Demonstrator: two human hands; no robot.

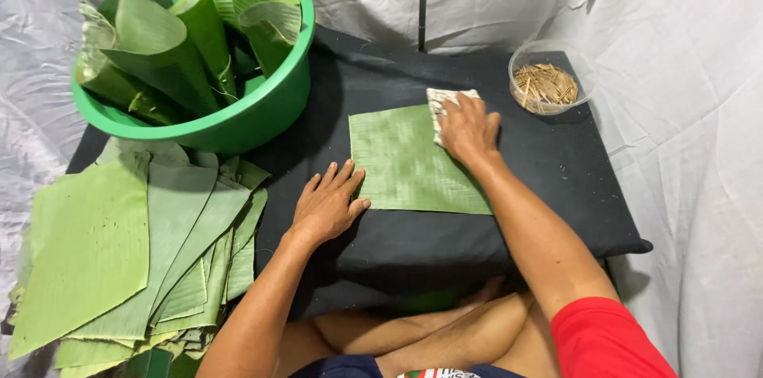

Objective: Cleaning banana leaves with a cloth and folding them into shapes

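Lying under both hands, leaf (409,159) has cloth (442,104) beneath right hand (469,130).

Person seen from above, lower half of the frame. Left hand (326,205) and right hand (469,130) are bare, without gloves, rings or watch; both forearms are uncovered. A red short sleeve (604,342) appears at lower right. Dark navy shorts (342,366) show at the bottom edge, the legs bare.
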